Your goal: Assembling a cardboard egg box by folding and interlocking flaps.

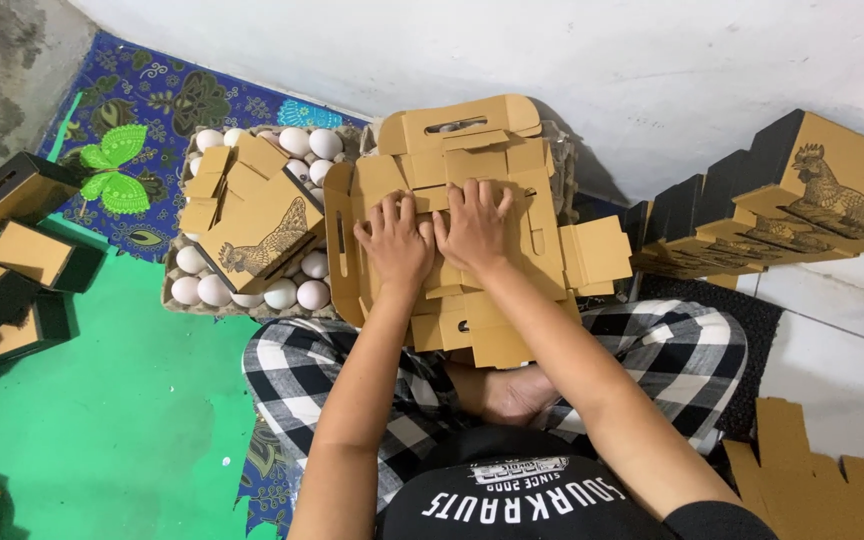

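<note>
2 hands (437,235) press flat brown carton (542,235) beside eggs (297,292).

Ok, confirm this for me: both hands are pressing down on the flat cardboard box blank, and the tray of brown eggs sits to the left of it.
Not quite. The head view shows white eggs, not brown. The rest holds: the left hand and right hand press on the flat cardboard box blank, with the egg tray to its left.
</note>
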